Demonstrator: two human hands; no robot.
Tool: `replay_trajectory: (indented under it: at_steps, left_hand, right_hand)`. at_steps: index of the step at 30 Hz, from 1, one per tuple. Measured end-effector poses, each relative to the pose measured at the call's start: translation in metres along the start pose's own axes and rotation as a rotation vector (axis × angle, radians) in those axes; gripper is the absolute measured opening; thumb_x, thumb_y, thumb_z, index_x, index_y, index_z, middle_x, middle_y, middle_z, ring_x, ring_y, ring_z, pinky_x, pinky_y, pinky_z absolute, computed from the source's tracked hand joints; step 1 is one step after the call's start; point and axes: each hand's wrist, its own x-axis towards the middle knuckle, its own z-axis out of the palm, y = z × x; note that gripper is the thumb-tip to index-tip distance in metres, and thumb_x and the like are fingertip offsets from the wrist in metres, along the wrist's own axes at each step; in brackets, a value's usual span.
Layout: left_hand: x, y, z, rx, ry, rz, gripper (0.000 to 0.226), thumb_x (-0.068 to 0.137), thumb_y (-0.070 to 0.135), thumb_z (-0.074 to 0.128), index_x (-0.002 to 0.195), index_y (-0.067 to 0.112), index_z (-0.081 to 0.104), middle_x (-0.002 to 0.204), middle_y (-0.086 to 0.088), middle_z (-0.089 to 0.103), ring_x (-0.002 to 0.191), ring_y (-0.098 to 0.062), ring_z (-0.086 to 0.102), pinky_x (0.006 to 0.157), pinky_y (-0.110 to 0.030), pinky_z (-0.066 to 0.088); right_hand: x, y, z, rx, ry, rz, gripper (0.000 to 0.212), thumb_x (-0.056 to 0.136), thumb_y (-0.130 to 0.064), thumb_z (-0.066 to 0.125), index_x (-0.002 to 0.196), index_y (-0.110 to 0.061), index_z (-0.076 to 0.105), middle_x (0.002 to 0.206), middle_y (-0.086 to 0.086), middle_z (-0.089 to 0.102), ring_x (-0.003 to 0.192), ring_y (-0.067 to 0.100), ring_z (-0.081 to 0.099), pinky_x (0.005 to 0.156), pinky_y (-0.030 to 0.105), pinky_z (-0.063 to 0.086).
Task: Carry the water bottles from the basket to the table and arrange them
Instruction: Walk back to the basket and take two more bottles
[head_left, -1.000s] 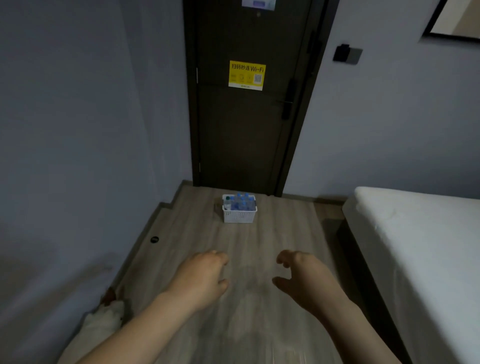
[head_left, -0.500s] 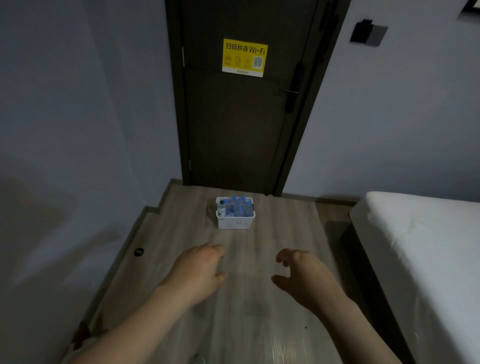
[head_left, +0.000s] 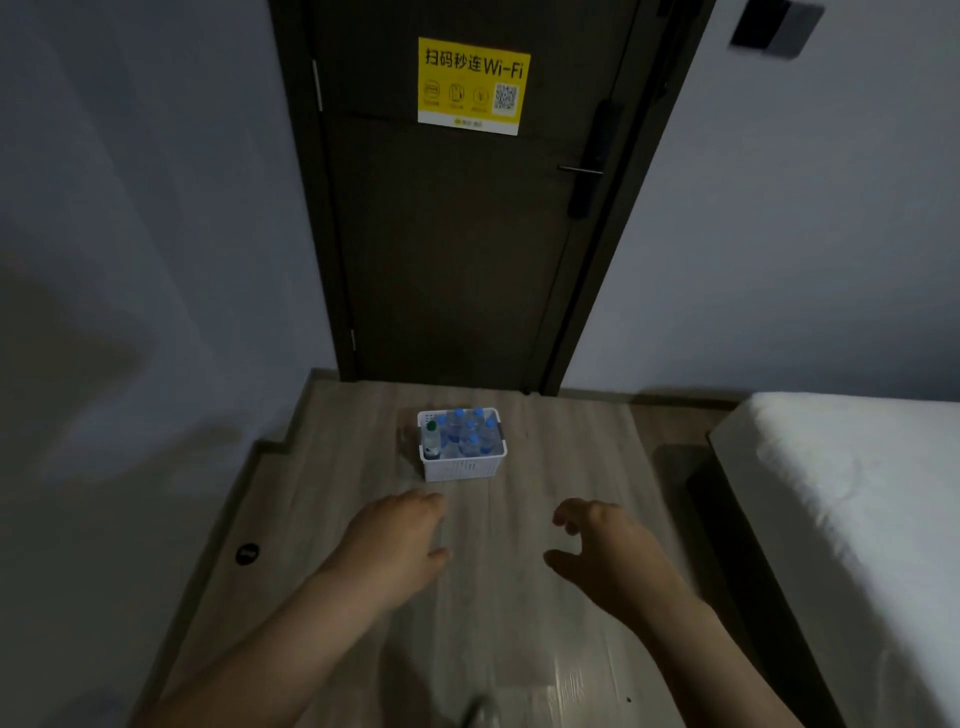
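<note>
several clear plastic water bottles (head_left: 464, 434) with round blue caps stand upright in a white slotted plastic basket (head_left: 462, 466) on the pale wood-grain floor (head_left: 545, 639), just before a dark door (head_left: 457, 234) bearing a yellow sticker (head_left: 473, 85). both bare hands hover empty, short of the basket: left hand (head_left: 392, 545) loosely curled, right hand (head_left: 608, 553) spread with bent fingers. smooth white bed (head_left: 852, 499) at right.

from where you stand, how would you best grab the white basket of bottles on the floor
Probably by the rim of the basket, one hand on each short side, coming down from above. It sits flat on the floor with the bottles upright and filling its open top. Left hand and right hand are both empty and open.
</note>
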Motion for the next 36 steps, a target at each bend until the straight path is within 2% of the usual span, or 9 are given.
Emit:
replay_trajectory:
  at_steps: [8,16,20,25,31,36]
  left_hand:
    - [0.118,-0.020,-0.009,-0.033,0.056,-0.066,0.034,0.085,0.040,0.059,0.115,0.026,0.055,0.114,0.004,0.060,0.100,-0.013,0.057,0.081,-0.025,0.046]
    - [0.215,-0.029,-0.020,-0.076,0.035,-0.147,0.028,0.083,0.038,0.059,0.108,0.024,0.056,0.110,0.005,0.058,0.095,-0.011,0.056,0.073,-0.020,0.038]
    - [0.252,-0.039,-0.020,-0.087,-0.015,-0.167,0.026,0.084,0.037,0.058,0.105,0.022,0.056,0.111,0.004,0.058,0.097,-0.013,0.056,0.075,-0.022,0.039]
    - [0.300,-0.062,-0.020,-0.130,-0.064,-0.158,0.020,0.087,0.034,0.057,0.101,0.020,0.056,0.108,0.002,0.059,0.091,-0.010,0.053,0.069,-0.020,0.035]
    - [0.359,-0.103,-0.022,-0.207,-0.076,-0.174,0.024,0.088,0.032,0.056,0.108,0.018,0.057,0.113,0.001,0.060,0.097,-0.013,0.057,0.076,-0.019,0.041]
    - [0.414,-0.147,-0.004,-0.210,-0.116,-0.198,0.028,0.091,0.033,0.054,0.112,0.015,0.055,0.118,-0.002,0.060,0.104,-0.016,0.057,0.087,-0.026,0.044]
  right_hand:
    - [0.124,0.025,-0.016,-0.006,-0.003,-0.040,0.043,0.078,-0.045,0.068,0.117,-0.033,0.055,0.107,-0.010,0.062,0.084,0.005,0.058,0.074,0.021,0.053]
    - [0.232,0.052,-0.044,-0.002,-0.043,-0.112,0.042,0.081,-0.043,0.067,0.120,-0.032,0.054,0.109,-0.010,0.063,0.088,0.004,0.057,0.069,0.014,0.044]
    - [0.270,0.057,-0.048,0.013,-0.079,-0.114,0.043,0.083,-0.043,0.065,0.123,-0.030,0.052,0.110,-0.008,0.062,0.092,0.006,0.059,0.076,0.019,0.050]
    - [0.319,0.056,-0.049,0.037,-0.111,-0.110,0.044,0.085,-0.043,0.063,0.125,-0.028,0.051,0.113,-0.007,0.062,0.095,0.007,0.059,0.079,0.021,0.051]
    - [0.381,0.045,-0.043,0.083,-0.099,-0.085,0.047,0.085,-0.046,0.062,0.127,-0.030,0.051,0.118,-0.010,0.061,0.097,0.003,0.058,0.077,0.013,0.042]
    - [0.440,0.031,-0.022,0.136,-0.098,-0.054,0.046,0.085,-0.044,0.063,0.127,-0.030,0.050,0.120,-0.010,0.060,0.102,0.003,0.057,0.079,0.010,0.038]
